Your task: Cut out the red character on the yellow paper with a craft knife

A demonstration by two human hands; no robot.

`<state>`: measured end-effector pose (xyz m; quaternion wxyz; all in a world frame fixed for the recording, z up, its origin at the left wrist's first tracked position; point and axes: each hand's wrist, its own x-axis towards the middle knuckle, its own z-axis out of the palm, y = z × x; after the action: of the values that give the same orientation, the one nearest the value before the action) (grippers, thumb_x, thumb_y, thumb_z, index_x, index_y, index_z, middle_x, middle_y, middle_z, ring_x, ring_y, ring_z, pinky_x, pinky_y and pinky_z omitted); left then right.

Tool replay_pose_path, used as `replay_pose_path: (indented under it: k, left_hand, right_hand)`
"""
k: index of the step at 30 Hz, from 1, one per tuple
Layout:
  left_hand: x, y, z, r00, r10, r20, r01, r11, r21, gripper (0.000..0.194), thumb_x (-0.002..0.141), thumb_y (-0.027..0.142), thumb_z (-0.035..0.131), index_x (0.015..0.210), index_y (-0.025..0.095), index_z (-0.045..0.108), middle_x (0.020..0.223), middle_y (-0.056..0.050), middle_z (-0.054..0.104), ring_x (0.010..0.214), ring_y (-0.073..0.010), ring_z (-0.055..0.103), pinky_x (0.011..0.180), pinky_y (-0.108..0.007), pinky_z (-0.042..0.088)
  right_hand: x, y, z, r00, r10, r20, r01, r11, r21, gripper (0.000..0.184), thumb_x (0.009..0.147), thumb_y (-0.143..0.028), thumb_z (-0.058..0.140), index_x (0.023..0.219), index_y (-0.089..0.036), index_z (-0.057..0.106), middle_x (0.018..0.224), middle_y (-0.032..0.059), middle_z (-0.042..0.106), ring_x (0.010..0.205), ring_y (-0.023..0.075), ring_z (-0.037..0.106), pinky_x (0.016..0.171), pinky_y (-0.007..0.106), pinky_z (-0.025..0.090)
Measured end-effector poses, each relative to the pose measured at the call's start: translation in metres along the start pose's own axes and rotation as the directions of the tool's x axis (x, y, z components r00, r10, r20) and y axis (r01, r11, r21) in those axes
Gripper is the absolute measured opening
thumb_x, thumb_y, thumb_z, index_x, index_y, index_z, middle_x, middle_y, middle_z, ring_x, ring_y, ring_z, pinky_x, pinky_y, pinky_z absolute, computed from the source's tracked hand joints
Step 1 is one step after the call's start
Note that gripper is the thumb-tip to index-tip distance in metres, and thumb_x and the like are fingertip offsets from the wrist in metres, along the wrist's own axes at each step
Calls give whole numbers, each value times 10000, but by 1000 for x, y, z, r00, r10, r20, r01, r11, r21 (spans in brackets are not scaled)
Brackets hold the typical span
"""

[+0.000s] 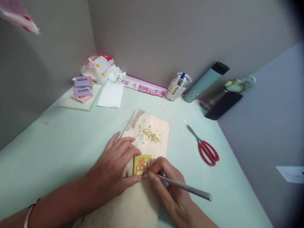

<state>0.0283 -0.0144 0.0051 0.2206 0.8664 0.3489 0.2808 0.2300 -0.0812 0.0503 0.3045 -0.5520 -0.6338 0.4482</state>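
Note:
A yellow carving block with red-orange character lines lies on a pale wooden board. My left hand grips the block's left side, thumb at the lower edge and index finger at the top. In my right hand is a slim metal carving knife, held like a pen. Its tip meets the right part of the block, mostly hidden by my fingers. Yellow-green shavings are scattered on the board beyond the block.
Red-handled scissors lie at the right. Along the back stand a labelled clear jar, a teal bottle and a metal flask, with a dark phone against it. Wrapped erasers, white paper and coloured character tiles lie at back left.

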Motion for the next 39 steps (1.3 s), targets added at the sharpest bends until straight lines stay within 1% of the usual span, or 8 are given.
replay_pose_path:
  k: [14, 17, 19, 22, 24, 29, 34, 39]
  left_hand:
    - [0, -1, -1, 1000, 21, -6, -21, 1000, 19, 362, 811, 256, 772, 1090, 224, 544, 1046, -40, 617, 1266, -301, 509, 1207, -573, 161]
    - [1, 1, -1, 999, 22, -24, -21, 999, 34, 469, 748, 258, 845, 1105, 211, 545, 1045, -45, 605, 1186, -301, 546, 1199, -584, 174]
    - [1, 0, 0, 999, 34, -18, -33, 998, 49, 603, 678, 308, 922, 1135, 203, 543, 1049, -49, 601, 1123, -301, 564, 1193, -596, 178]
    - [2, -2, -1, 997, 77, 23, -79, 995, 59, 827, 572, 428, 987, 1217, 196, 523, 1059, -51, 602, 1077, -302, 568, 1193, -606, 162]
    - [2, -4, -3, 993, 102, 61, -106, 993, 53, 884, 572, 429, 989, 1272, 196, 503, 1073, -46, 601, 1085, -295, 562, 1201, -588, 147]
    - [1, -6, -7, 989, 93, 118, -94, 996, 2, 701, 698, 300, 932, 1269, 228, 533, 1058, -8, 604, 1102, -260, 561, 1212, -528, 124]
    - [2, 0, -6, 1000, 17, 26, -16, 999, -50, 567, 666, 251, 928, 1121, 215, 593, 1025, 1, 647, 1070, -249, 583, 1214, -524, 136]
    - [4, 5, -6, 1000, 1, 10, -1, 1000, -27, 470, 661, 250, 909, 1017, 196, 607, 966, -4, 651, 1039, -249, 587, 1215, -539, 153]
  right_hand:
    - [3, 8, 4, 998, -40, -58, 44, 997, 70, 198, 1045, -296, 477, 859, -227, 488, 805, -11, 515, 726, 156, 467, 655, 279, 396]
    - [3, 9, 5, 995, -58, -79, 63, 996, 69, 180, 1039, -276, 481, 867, -225, 501, 810, -9, 524, 731, 155, 475, 659, 279, 398]
    - [3, 9, 6, 994, -73, -81, 77, 996, 48, 156, 1031, -251, 488, 879, -225, 511, 817, -10, 533, 729, 151, 480, 657, 276, 395]
    - [4, 10, 7, 992, -87, -92, 90, 996, 30, 148, 1012, -221, 501, 864, -223, 507, 802, -12, 536, 708, 147, 477, 636, 270, 389]
    - [5, 11, 8, 990, -97, -103, 100, 995, 23, 154, 1008, -215, 500, 854, -222, 503, 793, -11, 535, 698, 147, 474, 629, 270, 390]
    - [5, 10, 8, 987, -112, -111, 114, 993, 13, 185, 1016, -240, 497, 832, -223, 495, 764, -16, 521, 676, 146, 458, 611, 270, 387]
    - [-1, 10, 10, 992, -83, -95, 80, 996, -31, 208, 1034, -269, 485, 830, -227, 481, 778, -5, 527, 693, 154, 469, 616, 279, 391]
    - [-7, 13, 11, 994, -90, -60, 86, 994, -72, 164, 1044, -284, 486, 890, -231, 507, 845, 25, 588, 726, 167, 533, 619, 284, 426]
